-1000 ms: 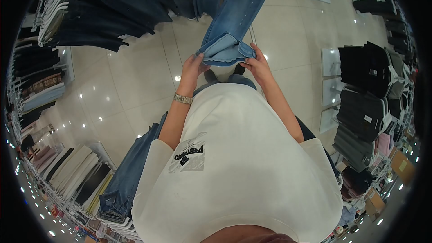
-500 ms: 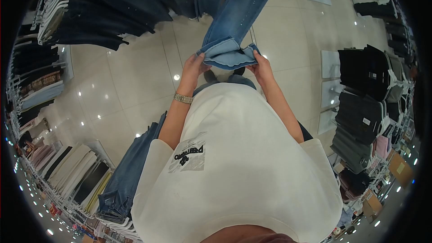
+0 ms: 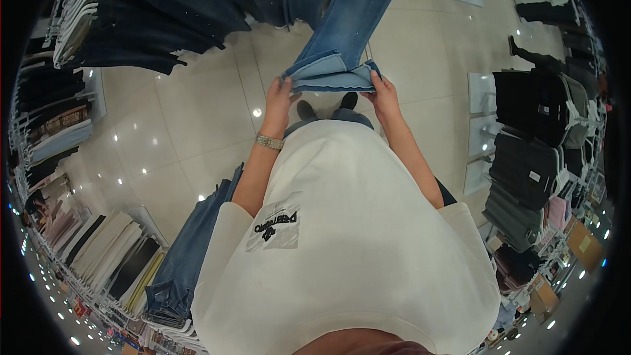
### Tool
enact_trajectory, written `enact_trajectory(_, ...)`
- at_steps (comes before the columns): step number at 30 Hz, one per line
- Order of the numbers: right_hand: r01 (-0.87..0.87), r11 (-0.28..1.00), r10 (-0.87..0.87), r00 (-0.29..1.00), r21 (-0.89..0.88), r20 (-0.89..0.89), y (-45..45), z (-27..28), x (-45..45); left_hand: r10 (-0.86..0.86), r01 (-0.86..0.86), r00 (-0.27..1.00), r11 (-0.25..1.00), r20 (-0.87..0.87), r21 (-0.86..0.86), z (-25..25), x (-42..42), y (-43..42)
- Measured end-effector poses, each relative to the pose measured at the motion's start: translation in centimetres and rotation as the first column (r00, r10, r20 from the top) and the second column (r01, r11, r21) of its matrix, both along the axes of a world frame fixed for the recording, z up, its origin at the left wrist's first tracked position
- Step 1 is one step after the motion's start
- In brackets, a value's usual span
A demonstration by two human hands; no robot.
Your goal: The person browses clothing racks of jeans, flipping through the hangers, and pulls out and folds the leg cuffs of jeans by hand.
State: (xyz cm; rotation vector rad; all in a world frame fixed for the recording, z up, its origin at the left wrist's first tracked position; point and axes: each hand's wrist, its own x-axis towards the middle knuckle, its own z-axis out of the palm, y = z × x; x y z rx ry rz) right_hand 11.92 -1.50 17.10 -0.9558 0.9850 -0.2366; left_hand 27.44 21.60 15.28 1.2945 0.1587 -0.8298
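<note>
Jeans (image 3: pixel 351 26) stretch at the hem between both raised hands (image 3: pixel 280 95).

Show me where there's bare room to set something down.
Bare floor shows between the left hand and dark hanging jeans, and between the right hand and pale base plates. Hanging garments crowd both outer sides; blue jeans span the gap between hands.

The left hand (image 3: pixel 279 100) and right hand (image 3: pixel 384 94) reach forward, apart, fingers (image 3: pixel 295 98) curled below thumbs (image 3: pixel 287 83).

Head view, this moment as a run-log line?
left hand: grips hem | right hand: grips hem | blue denim jeans leg: hem spread open
</note>
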Motion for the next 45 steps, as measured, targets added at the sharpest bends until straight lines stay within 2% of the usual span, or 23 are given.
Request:
enact_trajectory(2, 0.002, 0.999, -0.003, 1.000, -0.043, -0.010, 0.0, 0.1, 0.2, 0.039, -0.040, 0.999, 0.999, 0.013, 0.017, 0.0, 0.1, -0.1)
enact_trajectory(4, 0.009, 1.000, -0.009, 1.000, -0.026, 0.010, 0.1, 0.3, 0.6, 0.080, -0.080, 0.996, 0.997, 0.029, 0.014, -0.3, 0.5, 0.1)
enact_trajectory(7, 0.052, 0.998, -0.053, 0.998, 0.039, 0.041, -0.1, 0.5, 1.0, 0.151, -0.153, 0.988, 0.986, -0.037, -0.067, 0.4, 0.6, -0.2)
enact_trajectory(11, 0.107, 0.981, -0.128, 0.984, 0.159, 0.127, -0.6, 0.8, 1.6, 0.209, -0.272, 0.944, 0.932, -0.256, -0.241, -0.2, 1.2, -0.2)
enact_trajectory(16, 0.091, 0.957, -0.147, 0.971, 0.277, 0.190, -1.1, 0.7, 2.2, 0.205, -0.356, 0.882, 0.880, -0.425, -0.314, -0.3, 2.1, -0.3)
enact_trajectory(22, 0.101, 0.932, -0.173, 0.968, 0.349, 0.180, -1.1, 1.3, 3.3, 0.156, -0.395, 0.850, 0.821, -0.503, -0.412, -0.3, 2.7, -0.8)
enact_trajectory(25, 0.120, 0.920, -0.199, 0.963, 0.372, 0.183, -1.1, 1.8, 4.0, 0.194, -0.417, 0.813, 0.852, -0.549, -0.316, 1.6, 2.9, -1.4)
enact_trajectory(34, 0.163, 0.865, -0.307, 0.920, 0.475, 0.243, -2.5, 3.2, 5.1, 0.177, -0.376, 0.831, 0.877, -0.527, -0.299, 2.2, 4.1, -2.0)
enact_trajectory(45, 0.144, 0.864, -0.282, 0.932, 0.482, 0.227, -1.8, 6.0, 5.5, 0.091, -0.423, 0.827, 0.751, -0.555, -0.507, 1.8, 5.4, -0.4)
